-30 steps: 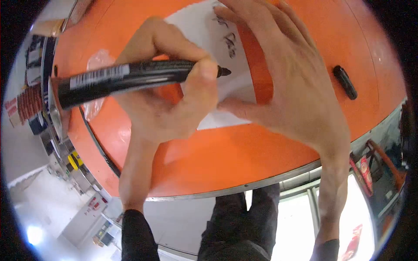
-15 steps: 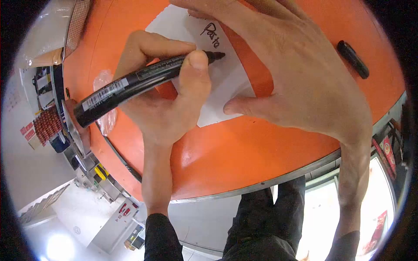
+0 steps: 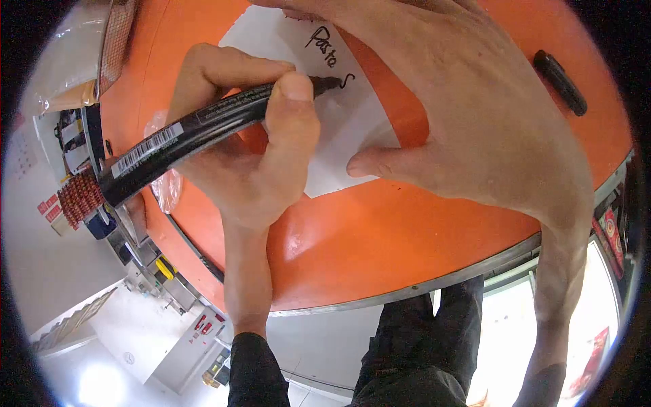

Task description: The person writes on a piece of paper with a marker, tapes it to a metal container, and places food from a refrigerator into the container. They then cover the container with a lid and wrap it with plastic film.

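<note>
My left hand (image 3: 251, 169) grips a black marker (image 3: 183, 139) with a barcode label, its tip touching a white sheet of paper (image 3: 346, 136). "Paste" is written on the sheet, and a fresh "S" stroke sits at the tip. My right hand (image 3: 468, 115) lies flat on the paper with fingers spread, the thumb pressing near the sheet's lower right corner. The paper rests on a glossy orange countertop (image 3: 380, 237). My right hand hides the far part of the sheet.
A black marker cap (image 3: 559, 81) lies on the counter at the far right. A crumpled clear plastic wrapper (image 3: 163, 183) sits at the counter's left edge. The counter has a metal rim (image 3: 434, 281); below it are my dark trousers (image 3: 420, 353) and the floor.
The marker tip has moved slightly right and down from the word "Paste", and an "S" has appeared there. My right hand keeps its place on the sheet.
</note>
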`<action>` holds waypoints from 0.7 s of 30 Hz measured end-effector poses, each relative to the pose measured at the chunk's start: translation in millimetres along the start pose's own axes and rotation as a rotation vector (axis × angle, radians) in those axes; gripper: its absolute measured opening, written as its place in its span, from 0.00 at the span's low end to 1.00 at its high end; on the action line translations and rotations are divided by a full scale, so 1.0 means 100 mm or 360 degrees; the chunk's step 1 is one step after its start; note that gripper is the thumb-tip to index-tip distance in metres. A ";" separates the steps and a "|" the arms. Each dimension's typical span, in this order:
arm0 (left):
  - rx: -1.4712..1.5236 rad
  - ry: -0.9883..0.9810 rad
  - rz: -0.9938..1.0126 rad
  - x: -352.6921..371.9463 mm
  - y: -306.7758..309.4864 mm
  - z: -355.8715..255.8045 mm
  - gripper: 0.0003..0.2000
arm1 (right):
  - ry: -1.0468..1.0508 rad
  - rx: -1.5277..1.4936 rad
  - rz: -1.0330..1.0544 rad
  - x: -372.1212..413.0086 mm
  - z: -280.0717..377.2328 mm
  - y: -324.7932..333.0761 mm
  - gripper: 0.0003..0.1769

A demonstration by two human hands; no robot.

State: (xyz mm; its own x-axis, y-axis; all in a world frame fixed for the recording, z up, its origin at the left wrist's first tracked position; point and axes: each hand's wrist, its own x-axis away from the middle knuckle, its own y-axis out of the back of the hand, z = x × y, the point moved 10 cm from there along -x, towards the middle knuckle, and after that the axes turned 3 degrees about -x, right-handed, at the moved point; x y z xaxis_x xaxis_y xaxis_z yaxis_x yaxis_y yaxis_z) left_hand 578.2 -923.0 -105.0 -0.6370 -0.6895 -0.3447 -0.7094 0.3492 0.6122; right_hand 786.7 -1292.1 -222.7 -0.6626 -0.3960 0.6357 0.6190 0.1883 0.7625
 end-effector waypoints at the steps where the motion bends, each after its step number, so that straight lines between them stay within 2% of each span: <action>1: -0.0019 -0.0054 -0.0036 -0.01 0.01 -0.02 0.08 | 0.0006 0.0074 0.0018 -0.04 0.01 0.03 0.38; 4: -0.0031 -0.0162 0.0041 -0.02 -0.04 -0.08 0.08 | -0.0008 0.0158 0.0059 -0.03 -0.02 -0.01 0.38; 8: 0.0080 -0.0147 0.0035 -0.01 -0.03 -0.07 0.08 | -0.0036 0.0271 0.0114 0.02 -0.14 -0.03 0.39; 9: 0.0079 -0.0110 0.0040 -0.01 -0.04 -0.06 0.08 | -0.0020 0.0466 0.0215 0.02 -0.19 -0.13 0.40; 15: 0.0138 -0.0096 0.0058 0.01 -0.06 -0.06 0.07 | -0.0021 0.0028 0.0054 0.05 0.05 0.03 0.40; 18: 0.0112 -0.0114 0.0044 0.02 -0.05 -0.07 0.07 | 0.0143 0.0135 -0.0090 0.03 -0.17 -0.07 0.40; 21: 0.0103 -0.0122 0.0052 0.03 -0.04 -0.07 0.08 | 0.0118 0.0224 -0.0020 -0.02 -0.29 -0.15 0.40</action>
State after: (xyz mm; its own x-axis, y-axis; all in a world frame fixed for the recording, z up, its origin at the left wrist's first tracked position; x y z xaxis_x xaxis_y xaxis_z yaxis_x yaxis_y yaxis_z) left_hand 581.3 -931.0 -103.2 -0.6793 -0.6276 -0.3803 -0.7045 0.4126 0.5775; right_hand 790.8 -1320.2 -238.4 -0.6338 -0.4637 0.6191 0.5420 0.3048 0.7831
